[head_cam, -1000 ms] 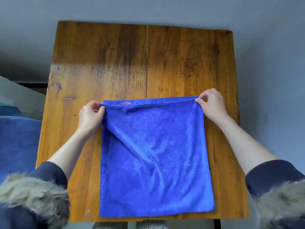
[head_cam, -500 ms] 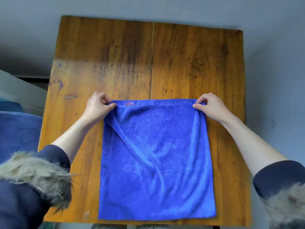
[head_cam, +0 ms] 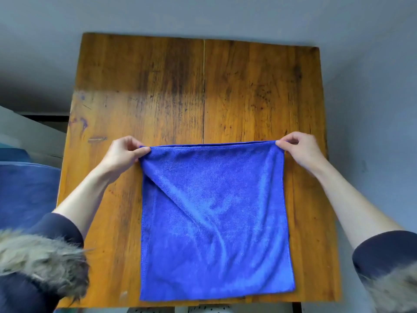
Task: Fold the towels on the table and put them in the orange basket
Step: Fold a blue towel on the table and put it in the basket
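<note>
Grey-blue wall [head_cam: 225,14] fills the far side of the view and runs down the right; it is plain and matte, darker in the left corner. Against it stands a square wooden table [head_cam: 248,91], made of two broad boards with a seam [head_cam: 204,86] running from the far edge toward the person; the varnish is amber, with dark staining across the far half, a paler sheen lower down, and small purple marks and a short scratch near the left edge. Left of the table lies a mass of dark blue fabric [head_cam: 24,190], with a pale ledge [head_cam: 27,129] beyond it; what either belongs to cannot be told.

On the near half of the table, right of centre, lies the blue towel [head_cam: 214,222]; its near edge sits at the table's near edge, its sides run straight, and soft creases slant from the far left corner across the middle. Its far edge is stretched taut between the two hands; whether that edge is raised off the wood cannot be told.

Bare forearms reach in from dark sleeves [head_cam: 63,224] trimmed with grey fur. Left hand [head_cam: 123,153] pinches the far left corner between thumb and curled fingers; right hand [head_cam: 301,147] pinches the far right corner likewise, knuckles up.
</note>
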A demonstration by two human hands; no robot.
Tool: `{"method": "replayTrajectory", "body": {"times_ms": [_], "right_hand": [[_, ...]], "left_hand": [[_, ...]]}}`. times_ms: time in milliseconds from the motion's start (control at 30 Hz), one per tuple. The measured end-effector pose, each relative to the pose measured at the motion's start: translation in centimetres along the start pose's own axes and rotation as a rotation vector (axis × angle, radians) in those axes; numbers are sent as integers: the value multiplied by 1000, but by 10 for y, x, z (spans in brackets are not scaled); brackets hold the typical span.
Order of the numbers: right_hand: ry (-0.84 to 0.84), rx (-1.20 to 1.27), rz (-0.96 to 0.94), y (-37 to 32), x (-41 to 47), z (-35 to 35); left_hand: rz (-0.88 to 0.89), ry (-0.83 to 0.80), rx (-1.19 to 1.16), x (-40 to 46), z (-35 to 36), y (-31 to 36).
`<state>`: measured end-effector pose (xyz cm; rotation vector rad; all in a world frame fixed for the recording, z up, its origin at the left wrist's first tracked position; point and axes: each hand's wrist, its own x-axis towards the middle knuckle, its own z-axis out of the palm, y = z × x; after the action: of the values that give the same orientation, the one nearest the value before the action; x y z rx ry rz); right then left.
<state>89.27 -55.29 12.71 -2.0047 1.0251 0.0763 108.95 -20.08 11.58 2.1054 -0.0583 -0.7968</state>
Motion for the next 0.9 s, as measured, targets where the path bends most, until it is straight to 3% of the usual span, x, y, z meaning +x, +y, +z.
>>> {"method": "replayTrajectory", "body": {"times_ms": [233, 400, 600, 800, 900], "right_hand": [[1, 270, 29, -34, -49, -34], [81, 316, -60, -84, -83, -70], [155, 502, -209, -147, -122, -107], [248, 561, -390, -212, -152, -144], [310, 466, -488, -242, -160, -155]], "left_hand": [[80, -79, -228, -39, -49, 26], [199, -94, -266, -71, -93, 74], [347, -80, -494, -107, -146, 129], [498, -20, -486, -133, -185, 168], [573, 72, -324, -139, -202, 185]]}}
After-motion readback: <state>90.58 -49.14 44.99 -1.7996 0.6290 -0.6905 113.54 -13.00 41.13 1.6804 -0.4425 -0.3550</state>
